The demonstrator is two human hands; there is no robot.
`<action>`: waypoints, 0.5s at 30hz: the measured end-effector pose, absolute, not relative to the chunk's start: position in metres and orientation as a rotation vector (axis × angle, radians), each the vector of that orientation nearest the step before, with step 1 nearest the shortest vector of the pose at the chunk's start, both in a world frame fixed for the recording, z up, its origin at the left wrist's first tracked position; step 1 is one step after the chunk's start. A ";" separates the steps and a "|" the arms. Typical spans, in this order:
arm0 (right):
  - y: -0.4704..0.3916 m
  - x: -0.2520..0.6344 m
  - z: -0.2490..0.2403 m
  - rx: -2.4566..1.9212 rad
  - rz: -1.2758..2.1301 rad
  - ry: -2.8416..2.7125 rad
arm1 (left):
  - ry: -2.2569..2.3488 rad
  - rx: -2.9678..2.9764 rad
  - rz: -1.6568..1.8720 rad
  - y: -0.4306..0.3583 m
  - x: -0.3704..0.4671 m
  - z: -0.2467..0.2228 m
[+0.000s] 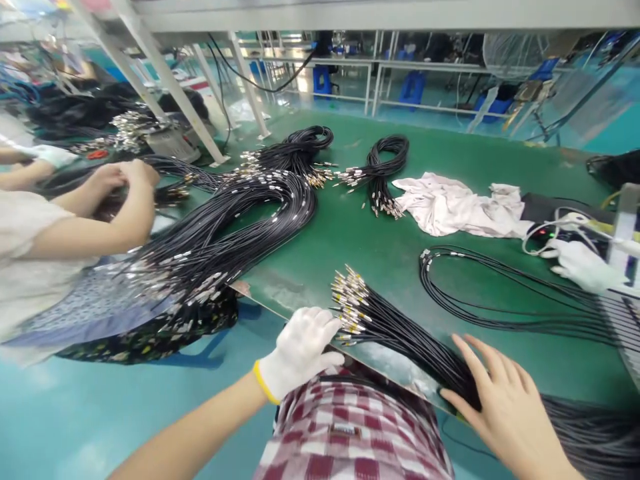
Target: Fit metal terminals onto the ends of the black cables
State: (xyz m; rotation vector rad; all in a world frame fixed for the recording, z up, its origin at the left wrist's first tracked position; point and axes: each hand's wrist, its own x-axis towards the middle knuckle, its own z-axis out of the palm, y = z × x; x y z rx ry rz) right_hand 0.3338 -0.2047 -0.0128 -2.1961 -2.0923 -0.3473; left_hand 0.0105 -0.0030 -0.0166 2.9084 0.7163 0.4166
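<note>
A bundle of black cables [415,337] lies on the green table, its metal connector ends [353,300] gathered toward the left. Bare, my right hand [505,393] grips the bundle across its width, thumb on the near side and fingers on the far side. My left hand [305,347] wears a white glove with a yellow cuff. It is at the table's front edge, fingertips beside the nearest connectors, fingers slightly bent and thumb apart, with nothing visible in it. The cables run on under my right hand to a dark mass of cables [600,433] at lower right.
At left, a co-worker's hands [123,177] are by a large heap of black cables [280,200]. Coiled bundles [390,157] and a pale cloth [455,203] lie farther back. Another gloved hand [580,263] is at right near looped cables [465,300] and a metal stand.
</note>
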 end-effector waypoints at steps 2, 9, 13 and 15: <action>-0.218 0.345 -0.023 -2.193 -0.374 -2.076 | 0.719 2.888 0.461 -0.002 0.016 -0.030; -0.172 0.411 -0.031 -1.884 -0.344 -2.270 | 0.710 2.817 0.556 0.035 0.039 -0.032; -0.131 0.417 -0.012 -1.890 -0.228 -2.297 | 0.783 2.808 0.528 0.044 0.050 -0.028; -0.117 0.392 -0.005 -1.934 -0.258 -2.172 | 0.865 2.791 0.514 0.041 0.046 -0.028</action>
